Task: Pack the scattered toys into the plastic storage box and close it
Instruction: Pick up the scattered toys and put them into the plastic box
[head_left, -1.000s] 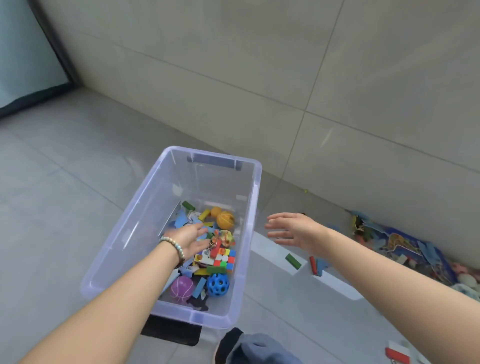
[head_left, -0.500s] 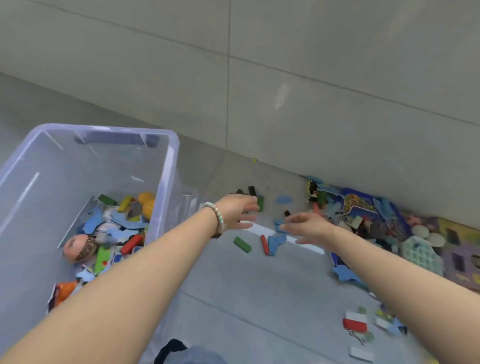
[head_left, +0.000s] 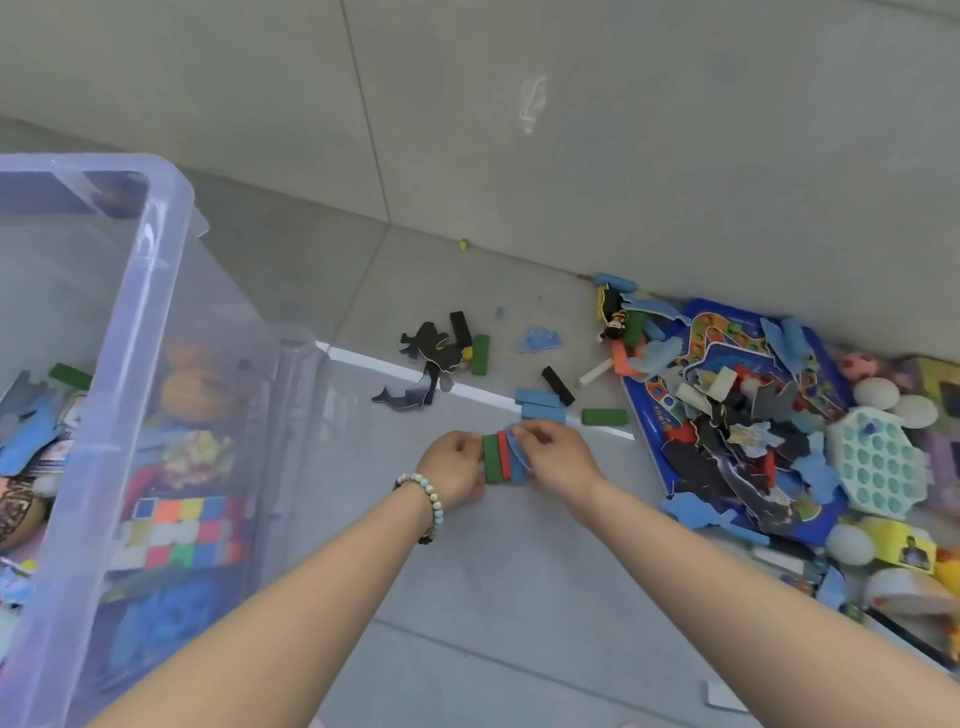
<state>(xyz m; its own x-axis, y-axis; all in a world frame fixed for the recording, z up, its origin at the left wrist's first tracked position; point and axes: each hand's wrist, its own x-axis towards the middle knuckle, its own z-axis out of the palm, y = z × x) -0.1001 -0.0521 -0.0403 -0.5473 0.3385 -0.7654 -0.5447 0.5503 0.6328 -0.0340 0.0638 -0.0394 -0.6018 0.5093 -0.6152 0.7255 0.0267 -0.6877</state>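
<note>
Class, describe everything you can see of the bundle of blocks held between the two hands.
The bundle of blocks is a green, a red and a blue rectangular bar set side by side, looking like painted wood. The left hand grips its green side, the right hand its blue side, low over the grey floor.

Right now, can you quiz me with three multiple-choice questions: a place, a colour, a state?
1. Beside the left hand and right hand, the storage box stands: A right B left C between them.
2. In the block stack both hands grip, the block nearest the left hand is: A yellow B white C green.
3. The box is: A open B lidded C tipped over.
Answers: B, its rim fills the left edge; C, the green block lies against that hand; A, no lid covers it.
</note>
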